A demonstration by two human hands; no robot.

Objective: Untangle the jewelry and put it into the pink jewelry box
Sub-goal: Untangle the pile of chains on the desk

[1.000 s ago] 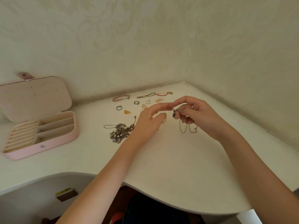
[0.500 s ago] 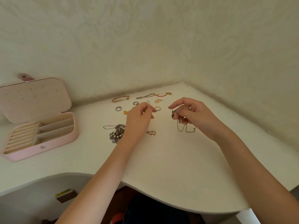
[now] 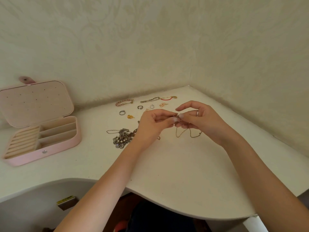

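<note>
Now both hands are meeting above the middle of the white bench (image 3: 192, 173). The left hand (image 3: 153, 124) and the right hand (image 3: 199, 119) are each pinching the top of a thin gold chain (image 3: 187, 133) between thumb and fingertips, and its loops are hanging down, their lowest part seeming to brush the surface. A tangled heap of silvery jewelry (image 3: 122, 137) is lying just left of the left hand. Farther back, bracelets and rings (image 3: 122, 112) are sitting in loose rows near the wall. The pink jewelry box (image 3: 50, 144) is sitting open at the left edge, well apart from the hands, its lid tilted back.
</note>
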